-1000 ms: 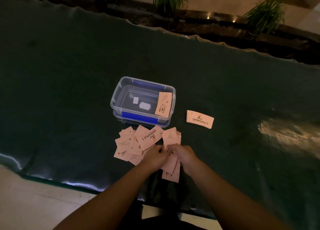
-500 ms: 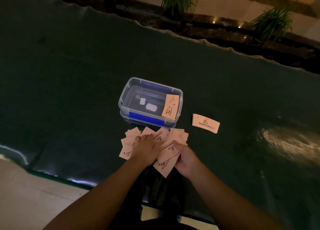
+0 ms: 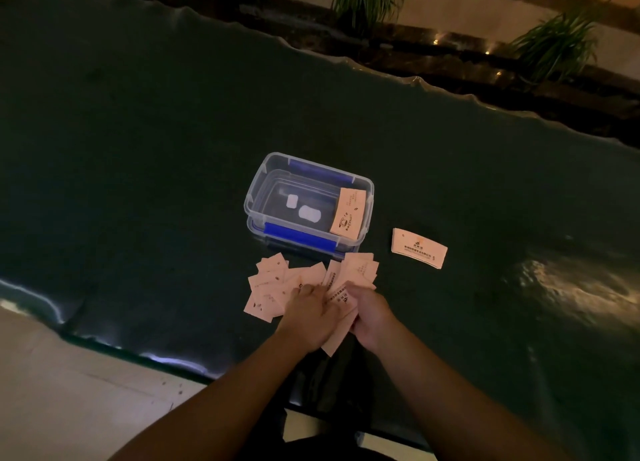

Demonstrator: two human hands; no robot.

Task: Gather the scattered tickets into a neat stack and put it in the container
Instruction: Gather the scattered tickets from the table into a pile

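Change: against the pictures of a moment ago, the two hands have drawn together again over the near edge of the pink pile, and a clump of tickets that lay loose now sits between them, one corner poking out toward the person.
Left hand (image 3: 306,313): palm down, fingers curled over the middle of the pile, pressing and raking cards toward the right; it covers tickets rather than lifting any clear of the cloth.
Right hand (image 3: 369,313): partly closed around the right side of the gathered clump, thumb over the top card; how tight the grip is I cannot tell in this dim light.
Scattered tickets (image 3: 270,287): a fan of them lies spread to the left of the hands, overlapping at odd angles, just in front of the container.
Container (image 3: 258,186): clear box with blue clips, lid off, just beyond the pile; one ticket (image 3: 348,212) leans against its right inner wall.
Stray stack (image 3: 419,248): a small squared bundle lies apart on the table (image 3: 138,148), to the right of the container.
Meaning for the task: gathering is under way, not finished; the left fan has yet to be swept in and squared.
Risk: the cards look thin and slippery, so a clump held askew may splay.
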